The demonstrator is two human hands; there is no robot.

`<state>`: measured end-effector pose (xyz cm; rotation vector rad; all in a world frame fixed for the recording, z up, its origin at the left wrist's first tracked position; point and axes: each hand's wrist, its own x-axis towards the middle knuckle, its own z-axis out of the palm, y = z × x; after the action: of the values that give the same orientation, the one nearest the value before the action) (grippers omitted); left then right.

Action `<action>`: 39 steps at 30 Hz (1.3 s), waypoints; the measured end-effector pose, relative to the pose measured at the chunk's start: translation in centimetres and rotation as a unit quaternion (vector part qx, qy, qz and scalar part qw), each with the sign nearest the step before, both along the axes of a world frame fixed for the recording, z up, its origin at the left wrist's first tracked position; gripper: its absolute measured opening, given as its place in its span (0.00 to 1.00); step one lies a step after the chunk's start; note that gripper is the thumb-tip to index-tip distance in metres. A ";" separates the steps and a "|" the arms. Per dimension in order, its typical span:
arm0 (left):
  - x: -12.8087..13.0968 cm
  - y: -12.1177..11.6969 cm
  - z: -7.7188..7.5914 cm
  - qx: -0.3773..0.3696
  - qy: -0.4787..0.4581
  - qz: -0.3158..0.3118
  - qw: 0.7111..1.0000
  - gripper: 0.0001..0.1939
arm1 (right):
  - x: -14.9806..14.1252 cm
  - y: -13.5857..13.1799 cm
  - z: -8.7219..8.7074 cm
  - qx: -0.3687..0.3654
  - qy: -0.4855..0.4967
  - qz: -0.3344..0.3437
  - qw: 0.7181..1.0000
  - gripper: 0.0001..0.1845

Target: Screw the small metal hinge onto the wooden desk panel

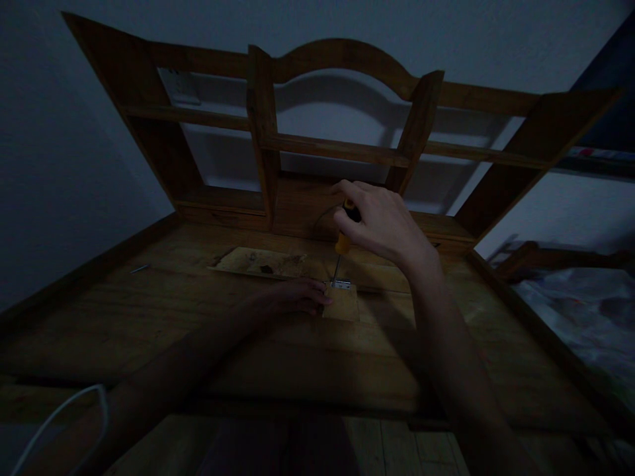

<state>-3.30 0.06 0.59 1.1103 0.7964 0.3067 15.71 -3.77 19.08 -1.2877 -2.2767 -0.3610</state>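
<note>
My right hand (380,221) is closed around the black and yellow handle of a screwdriver (342,244). Its thin shaft points down, and the tip meets a small metal hinge (340,285). The hinge lies along the far edge of a small square wooden piece (342,305) on the desk. From the left, my left hand (300,295) grips that piece by its edge, with the thumb on top near the hinge. Just behind the left hand lies a rough, flat wooden board (262,262) with dark marks. Whether a screw sits under the tip is too small to tell.
The wooden desk (149,317) carries a hutch (337,149) with shelves along its back. A small thin metal item (139,269) lies at the left. A white cable (59,413) loops near my left forearm. Clear plastic sheeting (580,317) is beyond the right edge.
</note>
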 end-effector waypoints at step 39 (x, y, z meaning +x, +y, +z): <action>0.0 -0.1 0.2 -0.013 0.010 0.021 1.000 0.17 | 1.0 0.9 -0.1 -0.017 0.001 0.024 1.000 0.20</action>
<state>-3.31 -0.03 0.74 1.0755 0.8411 0.3203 16.67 -2.91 18.99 -1.2481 -2.3164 -0.3043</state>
